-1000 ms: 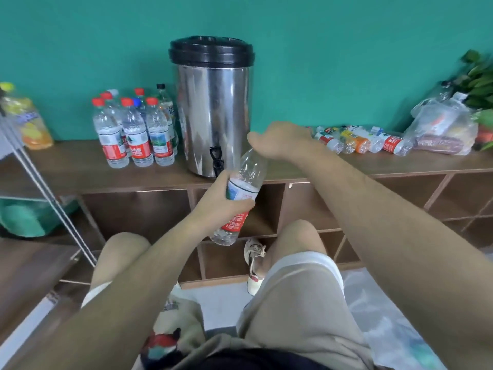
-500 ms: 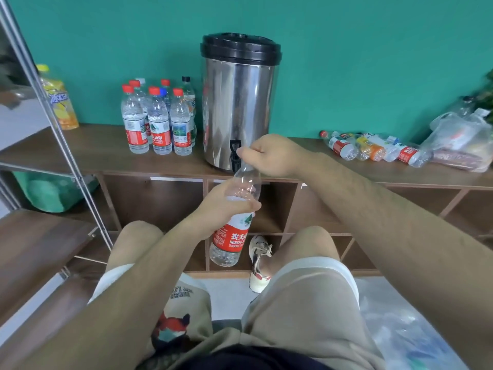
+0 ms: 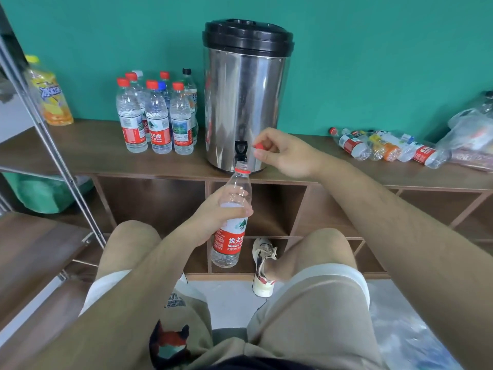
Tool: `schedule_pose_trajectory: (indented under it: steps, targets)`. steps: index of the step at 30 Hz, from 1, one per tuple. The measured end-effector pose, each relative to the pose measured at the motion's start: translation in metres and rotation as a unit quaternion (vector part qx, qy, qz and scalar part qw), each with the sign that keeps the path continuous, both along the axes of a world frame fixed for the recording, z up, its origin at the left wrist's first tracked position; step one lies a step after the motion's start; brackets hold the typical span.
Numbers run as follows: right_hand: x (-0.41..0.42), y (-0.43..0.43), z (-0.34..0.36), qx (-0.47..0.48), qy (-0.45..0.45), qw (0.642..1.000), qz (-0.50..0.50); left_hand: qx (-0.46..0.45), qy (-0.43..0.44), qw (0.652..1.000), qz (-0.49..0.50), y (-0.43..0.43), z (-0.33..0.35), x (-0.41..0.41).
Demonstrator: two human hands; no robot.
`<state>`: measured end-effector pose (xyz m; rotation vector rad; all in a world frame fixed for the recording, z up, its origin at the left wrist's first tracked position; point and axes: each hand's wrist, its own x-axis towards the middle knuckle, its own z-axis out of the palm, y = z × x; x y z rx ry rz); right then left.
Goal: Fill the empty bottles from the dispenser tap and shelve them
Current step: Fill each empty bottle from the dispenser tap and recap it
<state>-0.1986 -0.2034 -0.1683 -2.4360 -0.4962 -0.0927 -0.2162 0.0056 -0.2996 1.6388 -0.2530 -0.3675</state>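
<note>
My left hand grips an empty clear bottle with a red label around its middle, held upright with its open neck just under the black tap of the steel dispenser. My right hand is beside the tap on the right and pinches the bottle's red cap between thumb and fingers. The dispenser stands on the wooden counter.
Several capped, filled bottles stand left of the dispenser. Several empty bottles lie on the counter to the right, beside a plastic bag. A yellow drink bottle and a metal shelf frame are at the left. Open cubbies lie below.
My right hand has lifted off the bottle's neck with the red cap and moved right. The bottle's mouth is now uncovered and sits under the tap.
</note>
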Motion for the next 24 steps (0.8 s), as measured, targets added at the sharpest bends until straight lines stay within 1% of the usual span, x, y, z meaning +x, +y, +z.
schedule_pose_trajectory:
  steps: [4, 8, 10, 12, 15, 17, 21, 24]
  targets:
    - [0.026, -0.008, -0.048, 0.058, 0.008, 0.993, -0.102, 0.032, 0.006, 0.999, 0.033, -0.009, -0.026, 0.023]
    - [0.049, -0.013, -0.097, 0.14, 0.016, 0.964, -0.226, 0.047, 0.006, 0.997, 0.059, -0.018, -0.052, 0.041]
    - [0.061, -0.015, -0.117, 0.163, 0.012, 0.947, -0.276, 0.048, 0.011, 0.996, 0.078, -0.02, -0.069, 0.05]
    - [0.078, -0.019, -0.134, 0.18, -0.003, 0.934, -0.308, 0.043, 0.029, 0.994, 0.096, -0.022, -0.086, 0.063]
    - [0.104, -0.027, -0.15, 0.2, -0.02, 0.924, -0.327, 0.055, 0.035, 0.992, 0.111, -0.026, -0.099, 0.079]
    - [0.118, -0.033, -0.156, 0.179, -0.037, 0.923, -0.338, 0.058, 0.04, 0.99, 0.119, -0.031, -0.105, 0.088]
    - [0.13, -0.045, -0.177, 0.085, -0.073, 0.929, -0.354, 0.078, 0.035, 0.99, 0.113, -0.04, -0.113, 0.098]
    - [0.134, -0.049, -0.188, 0.058, -0.074, 0.929, -0.358, 0.077, 0.035, 0.99, 0.11, -0.043, -0.115, 0.104]
